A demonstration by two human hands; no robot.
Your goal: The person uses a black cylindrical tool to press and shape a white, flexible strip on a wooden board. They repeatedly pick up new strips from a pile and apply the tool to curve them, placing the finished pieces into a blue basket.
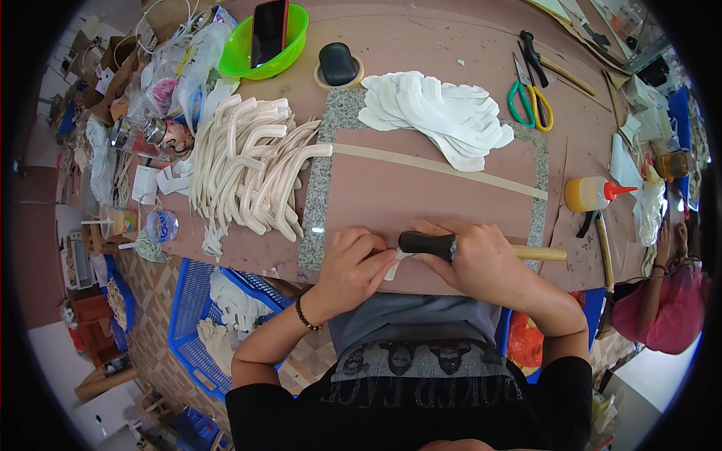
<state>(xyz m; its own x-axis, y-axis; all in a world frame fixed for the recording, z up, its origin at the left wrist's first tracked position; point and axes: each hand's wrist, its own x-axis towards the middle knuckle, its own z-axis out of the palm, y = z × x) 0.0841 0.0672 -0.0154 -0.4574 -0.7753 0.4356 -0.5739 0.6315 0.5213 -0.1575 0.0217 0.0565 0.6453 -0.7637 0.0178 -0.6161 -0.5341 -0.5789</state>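
My right hand (481, 255) is wrapped round a hammer near its black head (430, 245); its wooden handle (541, 253) sticks out to the right. Close beside the head, my left hand (355, 264) pinches a small cream strip (395, 267) at the table's near edge, its fingers bent together. The strip is partly covered by fingers and hammer. Ahead of my hands a long beige band (440, 172) lies across a brown sheet on a speckled stone slab (310, 244). Cream curved padded strips (252, 169) are heaped to the left; white flat curved pieces (440, 116) are stacked beyond the band.
To the right are scissors (532, 101), another hammer (532, 59) and a yellow glue bottle (590, 194) with a red tip. A green bowl (293, 56) with a phone stands far left. Below left is a blue basket (194, 331). Another person (654, 316) sits at right.
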